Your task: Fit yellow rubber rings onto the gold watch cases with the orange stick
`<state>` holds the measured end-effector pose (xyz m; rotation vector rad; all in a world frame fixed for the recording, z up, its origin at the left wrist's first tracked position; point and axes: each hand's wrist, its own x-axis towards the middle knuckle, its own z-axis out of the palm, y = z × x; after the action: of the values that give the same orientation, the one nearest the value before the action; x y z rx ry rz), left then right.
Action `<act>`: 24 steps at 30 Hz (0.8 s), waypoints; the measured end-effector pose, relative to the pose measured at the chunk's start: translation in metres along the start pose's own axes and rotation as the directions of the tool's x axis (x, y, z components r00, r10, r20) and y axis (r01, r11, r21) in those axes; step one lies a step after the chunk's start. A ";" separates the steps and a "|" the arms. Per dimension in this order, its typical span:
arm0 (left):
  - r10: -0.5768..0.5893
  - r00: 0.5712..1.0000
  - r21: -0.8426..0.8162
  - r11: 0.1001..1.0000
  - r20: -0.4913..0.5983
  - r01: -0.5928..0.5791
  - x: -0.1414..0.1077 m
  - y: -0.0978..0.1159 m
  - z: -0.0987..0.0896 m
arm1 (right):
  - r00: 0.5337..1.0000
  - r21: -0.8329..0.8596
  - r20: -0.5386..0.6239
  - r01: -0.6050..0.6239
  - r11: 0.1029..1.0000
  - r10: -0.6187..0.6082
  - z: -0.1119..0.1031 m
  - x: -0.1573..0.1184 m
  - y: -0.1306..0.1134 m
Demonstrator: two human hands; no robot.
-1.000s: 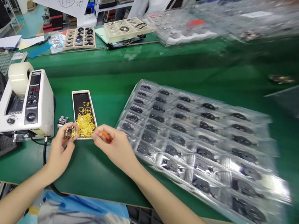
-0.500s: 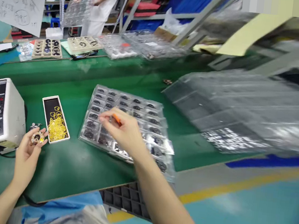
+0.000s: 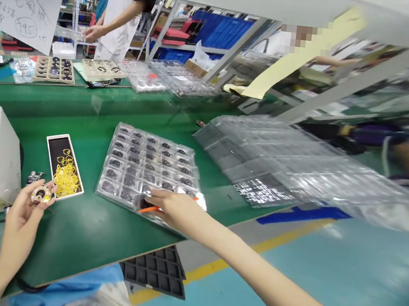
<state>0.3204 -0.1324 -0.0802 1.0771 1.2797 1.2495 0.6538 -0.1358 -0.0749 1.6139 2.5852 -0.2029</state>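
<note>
Between the fingers of my left hand [image 3: 26, 212] is a small round metal part [image 3: 41, 195], held beside a white-rimmed box [image 3: 81, 189] of yellow rings [image 3: 66, 181]. My right hand [image 3: 175, 208] reaches over the near edge of a clear compartment tray [image 3: 114, 175] that holds dark round pieces. An orange stick [image 3: 149, 209] is gripped in this hand, its tip pointing left. The fingertips are down at a compartment in the front row, and they hide whatever they touch there.
At the left stands a white machine [image 3: 1, 156] with a red display. Stacked clear trays [image 3: 263, 154] lie to the right. Beige part boxes [image 3: 54, 69] line the back ledge. A person [image 3: 118, 22] stands beyond, and a black tray [image 3: 155, 269] is below the table edge.
My right hand has moved from the tray's middle left to its front edge, and the orange stick now points left. The whole view has shifted. My left hand still holds the round part.
</note>
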 end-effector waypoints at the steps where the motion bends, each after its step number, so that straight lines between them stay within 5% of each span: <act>1: -0.033 0.999 -0.031 0.999 0.020 0.034 0.000 0.001 0.001 | 1.000 -0.013 -0.022 0.005 1.000 -0.005 0.007 -0.003 -0.001; 5: -0.173 0.975 -0.184 0.963 0.137 0.197 -0.002 0.005 0.004 | 0.978 -0.016 -0.177 0.107 0.994 -0.108 0.030 -0.011 0.011; 9: -0.181 0.960 -0.265 0.935 0.214 0.236 -0.001 0.005 0.003 | 0.909 0.041 -0.355 0.249 0.968 -0.219 0.021 -0.001 0.021; 13: -0.104 0.946 -0.306 0.930 0.307 0.202 -0.001 0.000 -0.001 | 0.798 0.297 -0.574 0.409 0.863 -0.180 -0.009 0.030 -0.021; 19: -0.089 0.930 -0.238 0.954 0.356 0.182 0.000 -0.001 -0.003 | 0.852 0.719 -0.524 0.442 0.537 -0.001 -0.020 0.089 -0.110; 24: -0.094 0.927 -0.183 0.968 0.362 0.169 -0.002 0.001 -0.001 | 0.927 0.889 -0.367 0.327 0.321 0.071 -0.009 0.111 -0.127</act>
<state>0.3193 -0.1341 -0.0790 0.9894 0.9084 1.0099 0.4911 -0.0910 -0.0739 1.7149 3.0222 -2.0045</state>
